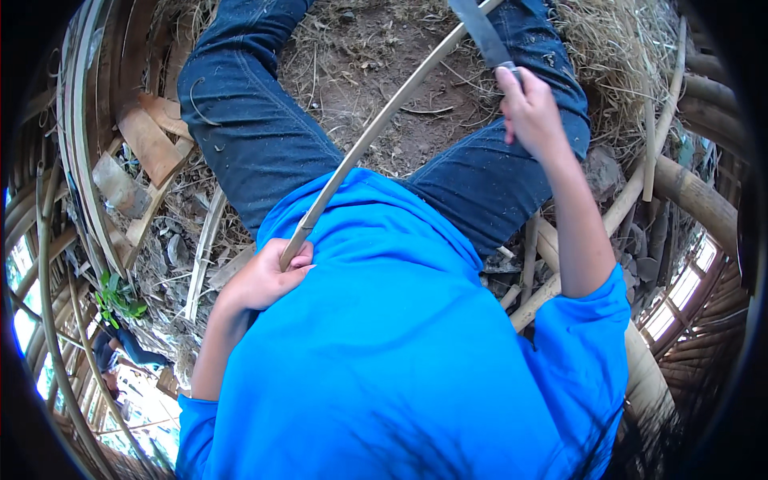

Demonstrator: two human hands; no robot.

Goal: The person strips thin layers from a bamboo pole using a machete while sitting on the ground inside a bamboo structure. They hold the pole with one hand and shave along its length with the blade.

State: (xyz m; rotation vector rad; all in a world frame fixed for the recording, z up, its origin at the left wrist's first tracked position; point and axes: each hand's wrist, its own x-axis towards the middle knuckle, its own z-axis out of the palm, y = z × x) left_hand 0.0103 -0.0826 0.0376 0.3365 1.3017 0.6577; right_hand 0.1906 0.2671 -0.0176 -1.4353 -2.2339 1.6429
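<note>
Gripping near end of long bamboo strip (376, 128) w/ left hand (268, 276), fingers (298, 258) curled fully round it, pressed vs front of blue shirt (384, 344). Running from that hand diagonally up & to the right, over the left thigh & across the gap between both legs in dark jeans (256, 136), meeting the blade near top edge of view. Holding knife (484, 32) in right hand (528, 112), raised above right knee, fingers wrapped tight round handle; grey blade sticking up past the fist, crossing the strip near the top edge — touching or just above, can't tell. Right forearm bare, elbow bent, sleeve at lower right. Below & between legs: bare dirt ground (384, 72) w/ scattered dry straw (608, 40) & thin shavings. Off to the left: flat wood offcuts (148, 140) and curved split strips stacked along the rim. Off to the right: thick bamboo poles (688, 192) lying close beside right leg.
</note>
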